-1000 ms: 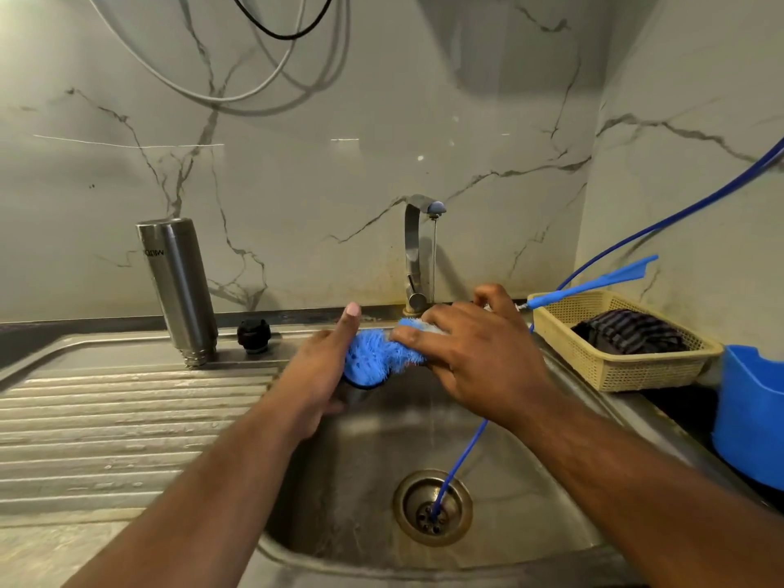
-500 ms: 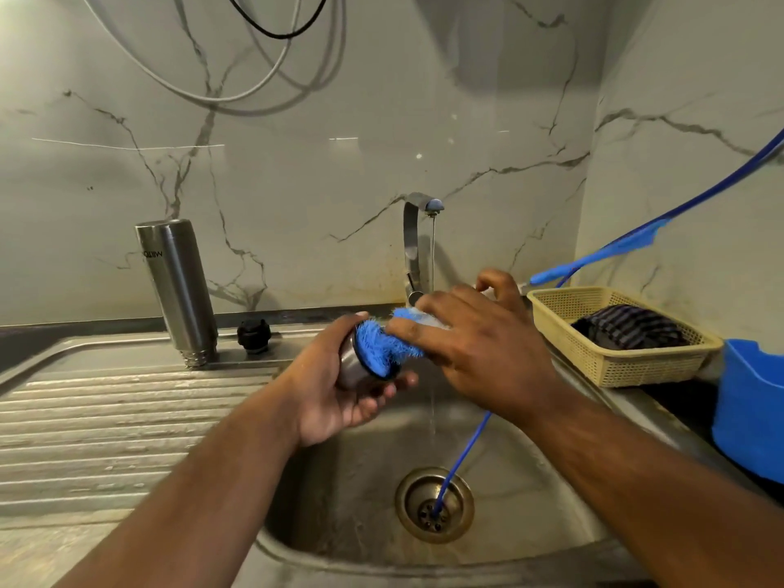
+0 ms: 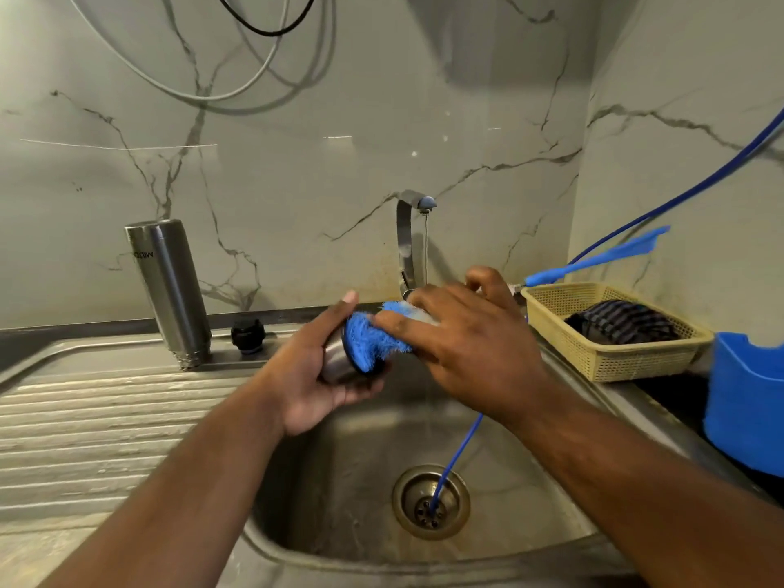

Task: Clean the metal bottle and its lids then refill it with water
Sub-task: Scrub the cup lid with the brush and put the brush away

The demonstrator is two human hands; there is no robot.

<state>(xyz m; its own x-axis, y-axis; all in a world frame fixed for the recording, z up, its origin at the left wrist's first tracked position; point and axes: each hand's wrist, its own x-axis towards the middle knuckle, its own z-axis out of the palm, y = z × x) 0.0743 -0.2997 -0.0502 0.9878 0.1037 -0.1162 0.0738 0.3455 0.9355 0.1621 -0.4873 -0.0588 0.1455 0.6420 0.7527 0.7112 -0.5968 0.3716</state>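
Over the sink basin (image 3: 339,481) my left hand (image 3: 314,375) grips a metal cup-shaped lid (image 3: 337,359), its open end turned to the right. My right hand (image 3: 462,345) holds a blue scrubber (image 3: 367,339) and presses it against the lid's mouth. The metal bottle (image 3: 169,290) stands upside down on the draining board (image 3: 93,418) at the back left. A small black inner cap (image 3: 248,335) sits beside it. A thin stream of water runs from the tap (image 3: 409,244) behind my hands.
A blue hose (image 3: 456,456) runs from the right wall down into the drain (image 3: 430,500). A yellow basket (image 3: 615,354) with a dark striped cloth sits right of the sink. A blue plastic container (image 3: 746,401) stands at the far right.
My left hand has turned the lid so its metal side shows. My right hand has kept the scrubber on its mouth. Both hands have shifted slightly.
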